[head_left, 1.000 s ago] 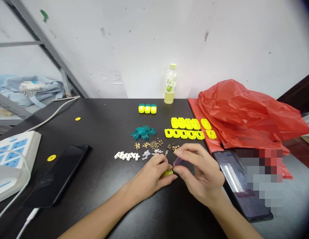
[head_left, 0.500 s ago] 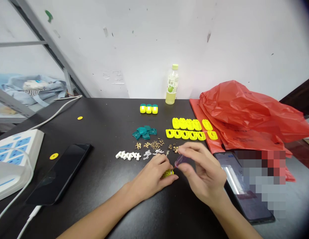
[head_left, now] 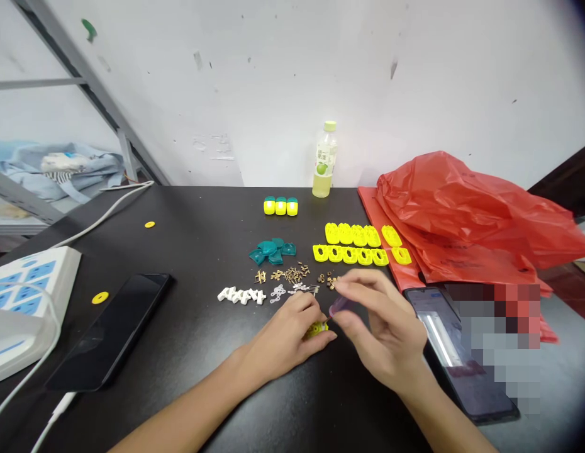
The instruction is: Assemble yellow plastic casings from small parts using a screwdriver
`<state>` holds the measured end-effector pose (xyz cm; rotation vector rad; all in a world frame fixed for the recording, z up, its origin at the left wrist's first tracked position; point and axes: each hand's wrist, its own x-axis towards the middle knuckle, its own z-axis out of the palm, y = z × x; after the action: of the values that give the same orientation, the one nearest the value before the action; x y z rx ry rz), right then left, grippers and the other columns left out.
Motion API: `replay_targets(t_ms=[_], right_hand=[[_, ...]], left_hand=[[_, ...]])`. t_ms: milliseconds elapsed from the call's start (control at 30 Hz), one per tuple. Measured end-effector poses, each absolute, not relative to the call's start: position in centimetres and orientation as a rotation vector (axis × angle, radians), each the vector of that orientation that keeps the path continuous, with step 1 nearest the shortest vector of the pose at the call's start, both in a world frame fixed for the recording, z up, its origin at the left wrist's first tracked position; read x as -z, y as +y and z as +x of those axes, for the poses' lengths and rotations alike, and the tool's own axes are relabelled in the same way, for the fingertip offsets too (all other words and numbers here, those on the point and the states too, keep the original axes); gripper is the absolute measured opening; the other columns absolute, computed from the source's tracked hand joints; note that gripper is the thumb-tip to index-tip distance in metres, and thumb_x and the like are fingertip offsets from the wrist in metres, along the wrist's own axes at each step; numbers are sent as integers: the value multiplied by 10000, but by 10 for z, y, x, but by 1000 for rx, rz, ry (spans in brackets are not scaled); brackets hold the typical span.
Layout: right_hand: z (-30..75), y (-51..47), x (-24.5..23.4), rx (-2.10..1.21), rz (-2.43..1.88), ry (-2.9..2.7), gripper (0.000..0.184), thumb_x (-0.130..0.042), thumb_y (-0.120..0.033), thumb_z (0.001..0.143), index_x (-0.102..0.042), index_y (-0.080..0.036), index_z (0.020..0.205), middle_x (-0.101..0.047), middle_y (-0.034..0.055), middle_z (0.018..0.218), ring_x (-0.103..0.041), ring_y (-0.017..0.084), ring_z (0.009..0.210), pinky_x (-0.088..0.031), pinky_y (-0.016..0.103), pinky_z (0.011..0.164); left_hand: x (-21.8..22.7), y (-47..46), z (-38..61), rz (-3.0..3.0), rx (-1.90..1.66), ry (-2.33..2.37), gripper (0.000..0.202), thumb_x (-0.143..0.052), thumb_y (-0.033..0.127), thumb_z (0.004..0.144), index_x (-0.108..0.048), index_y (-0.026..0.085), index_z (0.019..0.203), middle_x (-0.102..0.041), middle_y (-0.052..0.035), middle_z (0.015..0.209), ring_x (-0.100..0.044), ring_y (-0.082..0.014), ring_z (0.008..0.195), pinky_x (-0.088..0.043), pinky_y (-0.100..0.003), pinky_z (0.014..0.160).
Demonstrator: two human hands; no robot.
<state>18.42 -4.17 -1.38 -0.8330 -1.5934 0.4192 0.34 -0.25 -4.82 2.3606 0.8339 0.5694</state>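
My left hand (head_left: 285,336) rests on the black table (head_left: 202,352) with its fingers pinched on a small yellow plastic part (head_left: 317,328). My right hand (head_left: 384,327) grips a small purple-handled tool (head_left: 340,306) whose tip points down at that yellow part. Just beyond the hands lie small brass screws (head_left: 290,274), white plastic clips (head_left: 240,295), metal bits (head_left: 278,292), teal pieces (head_left: 272,250) and two rows of yellow shells (head_left: 351,244).
Three yellow-and-teal assembled pieces (head_left: 280,206) and a drink bottle (head_left: 323,160) stand at the back. Red plastic bags (head_left: 462,214) lie right, a phone (head_left: 462,352) beside my right wrist. Another dark phone (head_left: 108,330), a power strip (head_left: 23,302) and yellow discs (head_left: 99,297) are left.
The hands stay almost in place over the yellow part; the right hand's fingers and the purple tool shift slightly. The view wobbles a little.
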Motion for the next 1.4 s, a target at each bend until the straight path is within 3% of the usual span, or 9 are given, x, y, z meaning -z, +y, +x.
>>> replay_targets(t_ms=[167, 300, 400, 800, 933, 1033, 1100, 1200, 1400], right_hand=[[185, -42, 15, -510, -873, -1612, 515, -551, -3, 901, -595, -274, 1337, -688, 70, 1106, -666, 175, 946, -576, 339, 787], [185, -40, 16, -429, -844, -1601, 502, -641, -20, 854, -641, -280, 1284, -671, 68, 1091, -653, 196, 976, -573, 350, 794], [184, -39, 16, -499, -862, -1600, 524, -559, -5, 896, -594, -282, 1340, -686, 71, 1099, -667, 187, 957, -578, 367, 816], [185, -41, 17, -509, -814, -1560, 467, -661, -44, 850, -661, -293, 1245, -666, 61, 1065, -665, 196, 932, -585, 351, 754], [184, -42, 17, -603, -880, -1507, 460, -546, -65, 925, -600, -294, 1320, -679, 73, 1135, -678, 202, 991, -591, 379, 828], [186, -41, 16, -510, -843, -1543, 418, -660, -75, 860, -674, -280, 1225, -655, 62, 1036, -653, 201, 944, -578, 374, 798], [187, -40, 15, -508, -822, -1561, 434, -638, -42, 866, -670, -272, 1232, -651, 55, 988, -650, 185, 897, -576, 356, 758], [188, -39, 15, -546, -828, -1581, 451, -546, -15, 906, -621, -247, 1285, -675, 80, 1075, -664, 194, 955, -584, 374, 795], [182, -38, 18, -368, -916, -1490, 416, -661, -28, 846, -651, -257, 1194, -693, 56, 1028, -690, 189, 909, -604, 361, 786]], left_hand=[[48, -3, 3, 2366, -567, 844, 171, -630, 337, 924, -588, 178, 876, -577, -51, 950, -547, -210, 914, -474, -348, 810], [48, -2, 3, 2358, -571, 836, 155, -622, 325, 931, -588, 181, 884, -572, -43, 944, -544, -198, 900, -473, -335, 796], [49, -2, 3, 2363, -577, 837, 173, -627, 337, 928, -578, 179, 874, -570, -42, 943, -541, -197, 901, -471, -338, 803], [45, -2, 2, 2343, -541, 836, 164, -616, 325, 935, -585, 179, 866, -571, -44, 950, -536, -200, 912, -465, -344, 816], [43, -3, 2, 2303, -537, 843, 175, -632, 343, 928, -594, 178, 884, -571, -45, 961, -540, -202, 937, -460, -346, 843], [44, -4, 1, 2292, -528, 842, 172, -629, 342, 930, -601, 179, 883, -571, -42, 953, -540, -199, 928, -458, -342, 834], [44, -4, 1, 2289, -528, 840, 170, -636, 341, 925, -604, 178, 889, -576, -45, 964, -540, -203, 934, -456, -347, 842], [42, -4, 2, 2279, -539, 844, 161, -651, 327, 914, -605, 176, 886, -582, -48, 967, -543, -204, 934, -454, -346, 843], [39, -3, 3, 2175, -559, 839, 108, -662, 214, 904, -631, 188, 804, -616, -18, 913, -565, -173, 902, -442, -310, 822]])
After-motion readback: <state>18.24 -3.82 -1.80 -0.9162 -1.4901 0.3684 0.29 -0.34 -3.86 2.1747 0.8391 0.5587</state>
